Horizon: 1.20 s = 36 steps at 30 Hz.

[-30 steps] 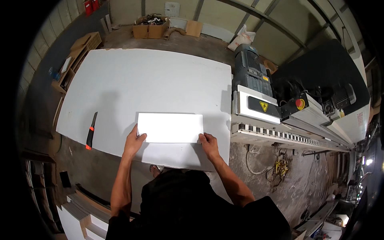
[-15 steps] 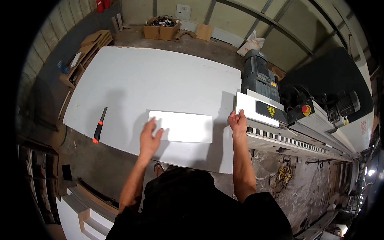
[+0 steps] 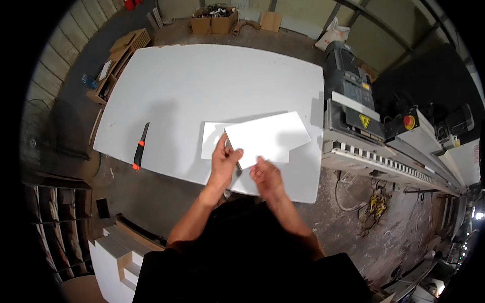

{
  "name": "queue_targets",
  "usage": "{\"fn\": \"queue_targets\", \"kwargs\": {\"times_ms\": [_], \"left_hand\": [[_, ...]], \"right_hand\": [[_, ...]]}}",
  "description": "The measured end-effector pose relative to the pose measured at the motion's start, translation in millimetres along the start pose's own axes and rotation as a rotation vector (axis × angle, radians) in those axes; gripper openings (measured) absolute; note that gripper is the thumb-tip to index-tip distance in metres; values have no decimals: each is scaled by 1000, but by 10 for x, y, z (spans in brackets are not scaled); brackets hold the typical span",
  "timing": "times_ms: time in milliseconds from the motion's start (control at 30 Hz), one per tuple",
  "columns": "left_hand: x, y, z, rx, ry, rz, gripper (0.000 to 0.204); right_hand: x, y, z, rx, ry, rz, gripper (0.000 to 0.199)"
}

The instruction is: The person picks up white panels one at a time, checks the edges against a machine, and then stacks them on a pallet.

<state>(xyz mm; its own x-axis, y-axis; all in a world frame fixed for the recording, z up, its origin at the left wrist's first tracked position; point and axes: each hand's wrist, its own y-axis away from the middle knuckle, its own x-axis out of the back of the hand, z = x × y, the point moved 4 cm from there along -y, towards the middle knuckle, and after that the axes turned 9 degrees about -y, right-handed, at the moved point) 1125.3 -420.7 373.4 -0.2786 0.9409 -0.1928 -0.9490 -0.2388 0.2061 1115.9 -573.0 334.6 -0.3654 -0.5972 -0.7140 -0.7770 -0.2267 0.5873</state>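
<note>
A rectangular white board (image 3: 270, 132) is tilted over a second white board (image 3: 213, 141), which lies flat on the large white tabletop (image 3: 202, 81) and is partly covered. My left hand (image 3: 225, 159) grips the held board by its left end, thumb on the upper face. My right hand (image 3: 267, 177) is at its near edge, fingers curled and touching the rim, slightly blurred. Off to the left, a knife (image 3: 140, 149) with a black and orange handle rests on the tabletop, apart from both hands.
On the right stands a machine (image 3: 353, 111) with a grey motor, a red stop button (image 3: 408, 122) and a toothed rail. A wooden shelf unit (image 3: 121, 60) is beyond the table's left end. Cardboard boxes (image 3: 212, 24) stand at the back. White cabinet pieces (image 3: 108, 262) are at lower left.
My right hand has drawn one white board off the machine and leftward over the tabletop. My left hand has moved right and taken hold of it. The view has shifted.
</note>
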Motion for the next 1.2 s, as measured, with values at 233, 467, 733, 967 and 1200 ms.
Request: {"fn": "queue_targets", "kwargs": {"times_ms": [233, 467, 733, 967, 1200], "left_hand": [[655, -291, 127, 83, -26, -98, 57], [1017, -527, 38, 54, -603, -14, 55], [958, -279, 39, -256, -1207, -218, 86], [981, -261, 54, -374, -1338, -212, 79], [971, -254, 101, -346, -1270, -159, 74]], "right_hand": [[624, -210, -1081, 450, 50, 54, 12], [604, -3, -1015, 855, 1191, 163, 42], [614, -74, -942, 940, 1468, 134, 45], [508, -28, -987, 884, 1568, 143, 33], [489, -43, -990, 957, 1629, 99, 32]]}}
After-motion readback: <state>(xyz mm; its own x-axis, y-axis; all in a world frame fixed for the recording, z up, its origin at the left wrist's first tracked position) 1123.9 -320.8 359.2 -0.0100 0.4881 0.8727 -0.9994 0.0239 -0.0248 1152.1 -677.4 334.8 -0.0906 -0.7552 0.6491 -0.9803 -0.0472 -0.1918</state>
